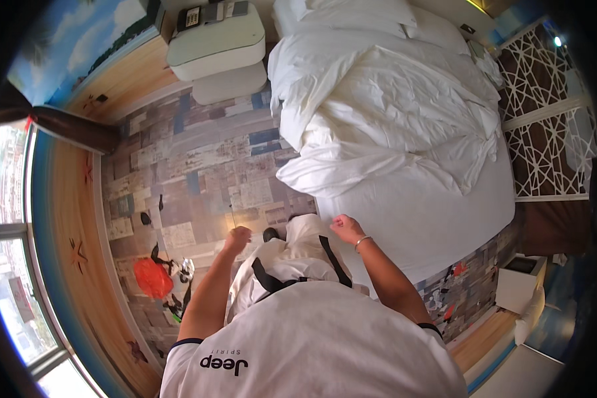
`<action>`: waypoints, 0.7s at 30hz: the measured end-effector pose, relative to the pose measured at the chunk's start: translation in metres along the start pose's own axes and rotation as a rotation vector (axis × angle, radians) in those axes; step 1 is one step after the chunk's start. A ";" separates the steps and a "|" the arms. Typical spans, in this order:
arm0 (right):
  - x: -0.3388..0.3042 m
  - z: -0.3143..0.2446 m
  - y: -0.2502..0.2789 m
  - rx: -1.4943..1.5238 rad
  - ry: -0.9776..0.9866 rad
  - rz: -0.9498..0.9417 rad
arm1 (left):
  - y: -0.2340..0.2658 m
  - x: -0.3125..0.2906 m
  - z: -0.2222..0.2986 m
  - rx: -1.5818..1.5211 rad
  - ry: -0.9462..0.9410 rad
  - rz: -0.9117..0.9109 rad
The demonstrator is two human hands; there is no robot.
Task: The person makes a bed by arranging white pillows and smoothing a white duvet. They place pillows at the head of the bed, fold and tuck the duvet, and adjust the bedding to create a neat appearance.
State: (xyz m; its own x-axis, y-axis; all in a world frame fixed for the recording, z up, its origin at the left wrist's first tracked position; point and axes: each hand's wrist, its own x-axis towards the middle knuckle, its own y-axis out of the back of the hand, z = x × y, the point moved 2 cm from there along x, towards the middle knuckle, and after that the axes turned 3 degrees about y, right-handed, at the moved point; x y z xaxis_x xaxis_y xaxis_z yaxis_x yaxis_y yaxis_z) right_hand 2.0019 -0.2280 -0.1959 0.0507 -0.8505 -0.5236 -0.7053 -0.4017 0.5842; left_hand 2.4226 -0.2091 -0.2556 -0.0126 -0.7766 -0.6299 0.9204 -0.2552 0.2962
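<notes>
My left hand (239, 237) hangs over the patterned plank floor (205, 192), beside my light trousers. Its fingers are curled in and nothing shows in them. By the near left corner of the bed (431, 232) is my right hand (346, 229), a bracelet at its wrist. Its fingers are curled as well, with no object visible in them. A rumpled white duvet (391, 119) lies bunched over the middle of the bed, leaving the white-covered foot end bare. White pillows (361, 14) lie at the far end.
A bedside cabinet (219, 50) stands far left. On the left floor lie a red plastic bag (153, 278) and small dark items. A window (10, 265) lines the left wall. A white lattice screen (544, 113) and a white box-shaped unit (519, 282) stand at right.
</notes>
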 end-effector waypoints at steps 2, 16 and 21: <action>0.032 -0.019 0.014 -0.054 0.062 0.079 | -0.003 0.010 0.044 -0.001 0.031 -0.142; 0.303 -0.053 0.085 -0.323 -0.138 0.107 | 0.106 0.094 0.147 0.375 0.174 0.035; 0.309 -0.044 0.089 -0.085 -0.101 -0.006 | 0.058 0.149 0.236 0.204 0.113 0.019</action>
State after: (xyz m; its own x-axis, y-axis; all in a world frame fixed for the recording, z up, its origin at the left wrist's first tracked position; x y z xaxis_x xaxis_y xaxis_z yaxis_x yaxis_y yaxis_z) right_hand 1.9858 -0.5417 -0.2789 -0.0199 -0.8110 -0.5847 -0.6426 -0.4377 0.6289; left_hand 2.3817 -0.4758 -0.1625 0.0585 -0.7160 -0.6956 0.8220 -0.3608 0.4405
